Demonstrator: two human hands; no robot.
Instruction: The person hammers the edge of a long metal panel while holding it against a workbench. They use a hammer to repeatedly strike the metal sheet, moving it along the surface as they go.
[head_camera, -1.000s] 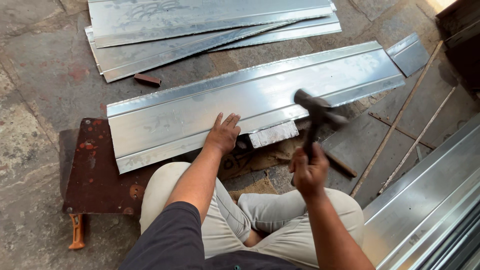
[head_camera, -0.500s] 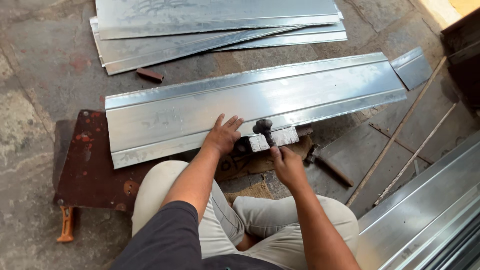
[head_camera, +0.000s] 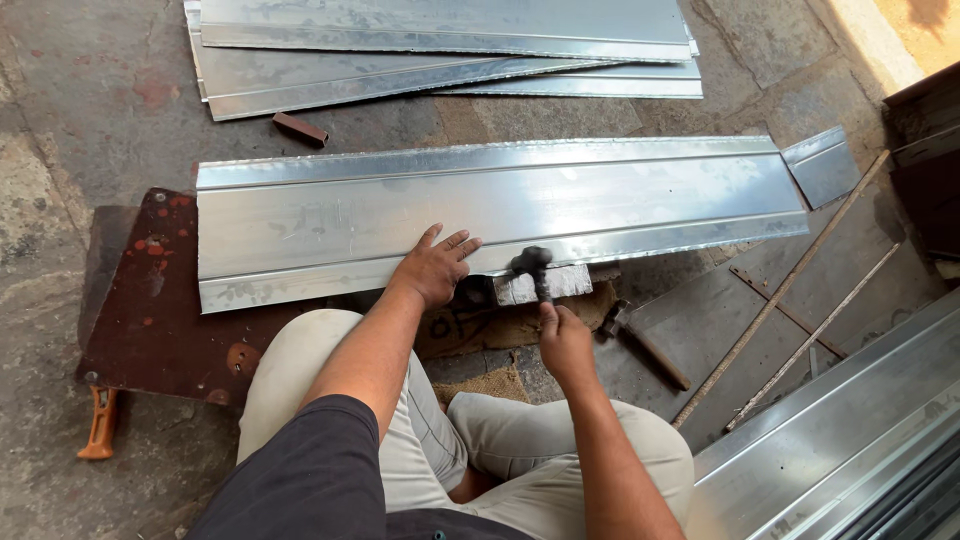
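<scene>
A second ago our right hand (head_camera: 566, 340) had the hammer (head_camera: 533, 264) raised off to the right of the sheet (head_camera: 500, 215); now the hammer head is down at the sheet's near edge, over a small metal block (head_camera: 545, 285). Our left hand (head_camera: 435, 268) has stayed flat on that edge throughout.

Around us: a rusty plate (head_camera: 150, 300) lies under the sheet's left end, with an orange handle (head_camera: 100, 425) at its near corner. More sheets (head_camera: 450, 40) are stacked at the far side, with a small brown block (head_camera: 300, 129) just before them. A second hammer (head_camera: 640, 338) lies on the floor just right of our right hand, thin rods (head_camera: 790, 290) run slantwise beyond it, and long profiles (head_camera: 850, 430) lie at the right. Our knees sit close under the work; nothing covers the struck spot.

Our right hand is closed around the hammer's handle, the head just above our knuckles. Our left hand is spread, fingers splayed, pressing the sheet just left of the hammer head.
</scene>
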